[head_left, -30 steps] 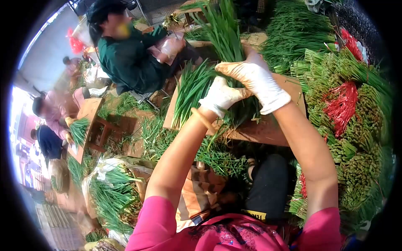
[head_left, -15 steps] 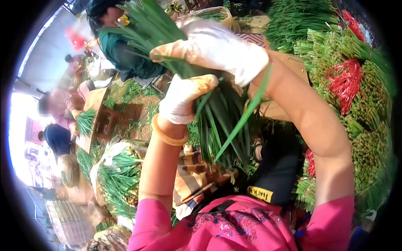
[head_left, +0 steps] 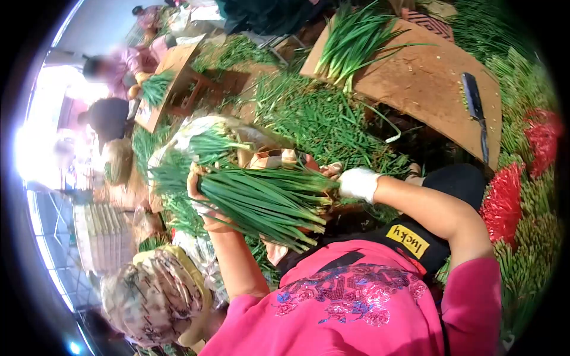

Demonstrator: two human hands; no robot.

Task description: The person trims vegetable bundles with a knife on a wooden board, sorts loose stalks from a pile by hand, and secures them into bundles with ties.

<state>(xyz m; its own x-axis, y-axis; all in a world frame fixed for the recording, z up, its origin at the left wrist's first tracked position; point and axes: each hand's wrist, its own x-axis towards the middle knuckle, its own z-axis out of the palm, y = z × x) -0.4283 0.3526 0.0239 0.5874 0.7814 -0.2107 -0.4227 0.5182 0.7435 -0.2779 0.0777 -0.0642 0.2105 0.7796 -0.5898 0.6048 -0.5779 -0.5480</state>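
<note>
A thick bunch of green onions (head_left: pixel 261 202) lies sideways in front of my chest, held at both ends. My left hand (head_left: pixel 202 199), in a soiled white glove, grips the leafy end at the left. At the right, my right hand (head_left: pixel 358 183), also gloved in white, clasps the other end of the same bunch. A tan wooden board (head_left: pixel 427 77) lies beyond, with a knife (head_left: pixel 475 113) on its right side and a loose fan of green onions (head_left: pixel 350 41) at its far left.
Green trimmings (head_left: pixel 320 118) cover the ground before the board. Tied bundles with red bands (head_left: pixel 516 202) stack up on the right. A sack of greens (head_left: pixel 196 148) sits at my left. Other people (head_left: pixel 113 115) work at a small table far left.
The bunch came down from upright above the board to sideways at my chest, and my view swung left and down. Both hands kept hold of it.
</note>
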